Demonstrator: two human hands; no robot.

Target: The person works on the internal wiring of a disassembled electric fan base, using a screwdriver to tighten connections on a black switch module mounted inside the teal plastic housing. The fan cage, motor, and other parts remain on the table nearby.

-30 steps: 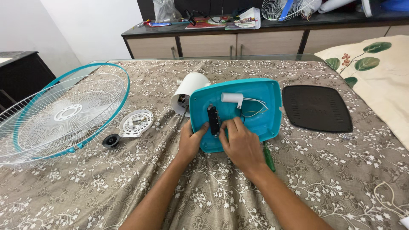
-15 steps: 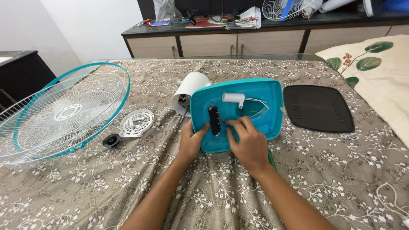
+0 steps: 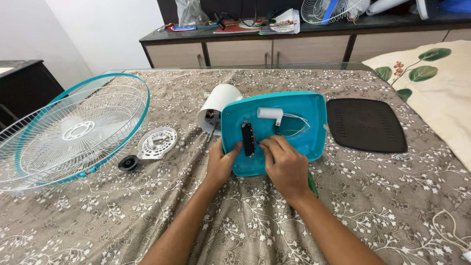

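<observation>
The teal fan base shell [image 3: 294, 110] lies upside down on the cloth-covered table [image 3: 382, 206], about mid-table and closer to the near edge than the far one, open side up. Inside it the black switch block [image 3: 248, 139] stands with its long axis running near-to-far, toward the left wall of the shell.

The left hand [image 3: 222, 164] clamps the shell's near-left rim, thumb tip against the left side of the switch block, fingers curled under the rim; it is closed on the shell. The right hand [image 3: 284, 164] rests on the shell's near edge, fingers bent, fingertips [image 3: 267, 145] just beside the block's right side. Whether they pinch anything small I cannot tell; the fingers hide it.

So the block sits between the two hands, the thumb to its left and the right fingertips to its right, both about equally near. Beyond the right hand are a white cylinder [image 3: 270, 113] and thin wires [image 3: 294, 125], inside the shell toward its far side.

A white motor housing [image 3: 218, 105] touches the shell's far-left corner. A black base plate [image 3: 365, 125] lies to the right, apart from the shell. A white round disc [image 3: 157, 143] and a small black knob [image 3: 128, 163] sit left of the hands, and a teal-rimmed fan guard [image 3: 73, 132] is at the left edge.
</observation>
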